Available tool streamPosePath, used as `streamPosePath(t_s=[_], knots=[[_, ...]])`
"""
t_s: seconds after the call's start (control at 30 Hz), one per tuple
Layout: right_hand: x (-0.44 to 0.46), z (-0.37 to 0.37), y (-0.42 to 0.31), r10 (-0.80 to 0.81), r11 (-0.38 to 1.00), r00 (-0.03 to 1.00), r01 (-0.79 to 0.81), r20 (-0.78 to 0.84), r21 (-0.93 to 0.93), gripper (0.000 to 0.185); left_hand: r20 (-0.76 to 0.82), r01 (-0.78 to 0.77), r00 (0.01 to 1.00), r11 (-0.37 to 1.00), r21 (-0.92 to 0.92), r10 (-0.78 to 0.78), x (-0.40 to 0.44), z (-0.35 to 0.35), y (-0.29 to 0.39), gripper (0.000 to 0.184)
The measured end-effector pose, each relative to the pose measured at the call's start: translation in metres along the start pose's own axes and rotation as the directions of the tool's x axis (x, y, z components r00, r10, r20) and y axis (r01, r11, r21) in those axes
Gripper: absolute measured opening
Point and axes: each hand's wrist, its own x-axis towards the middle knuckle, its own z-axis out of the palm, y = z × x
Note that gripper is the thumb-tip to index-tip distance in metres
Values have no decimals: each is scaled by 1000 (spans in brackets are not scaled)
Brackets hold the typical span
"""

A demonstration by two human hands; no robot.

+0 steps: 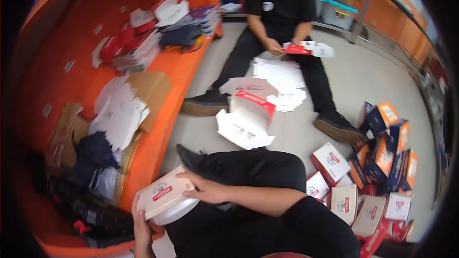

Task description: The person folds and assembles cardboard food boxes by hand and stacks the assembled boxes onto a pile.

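And there was the cream box (160, 192), above my lap beside the orange shelf (155, 145)! My left hand (142, 227) gripped one side, my right hand (208, 189) pinched the other. Light, stiffish card, I judged, easily dented; the edges offered safest hold.

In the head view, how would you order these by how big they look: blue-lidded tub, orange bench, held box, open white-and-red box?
1. Orange bench
2. Held box and open white-and-red box: they look alike, and the held one is nearer the camera, so unranked
3. Blue-lidded tub
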Motion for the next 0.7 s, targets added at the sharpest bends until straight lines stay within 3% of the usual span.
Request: streamPosePath(t_s=[0.13,0.23,0.3,0.4,0.43,0.5,0.53,0.6,0.63,0.7], knots=[[2,3,-3,44,999,998,-43,43,-11,64,-45,36,998,996,-81,-40,1,-8,-7,56],[2,1,-8,116,993,992,-116,54,2,68,-111,60,992,998,13,-58,-2,-16,-15,54],[2,5,-1,81,997,996,-81,29,-12,69,-105,55,993,994,93,-46,2,-15,-22,55],[3,3,2,62,998,998,-62,-15,-19,71,-52,25,998,998,50,-22,1,-13,-31,58],[3,-2,-3,76,997,997,-76,-6,12,71,-69,-12,997,989,148,22,2,-15,-37,63],[7,-6,5,61,998,998,-61,-7,29,72,-62,-35,997,997,70,39,8,-7,-29,71],[11,-5,14,32,999,999,-32,-26,21,71,-82,-18,996,991,136,29,11,-7,-26,70],[12,-2,27,-65,994,994,72,-91,82,69,-93,47,994,997,-60,-52,10,-2,-17,70],[10,-1,18,-19,990,995,33,-97,139,68,-101,45,994,997,-65,-51,9,-5,-20,71],[7,-5,-9,102,963,992,-81,-69,256,66,-120,21,993,972,233,7,6,-9,-20,72]])
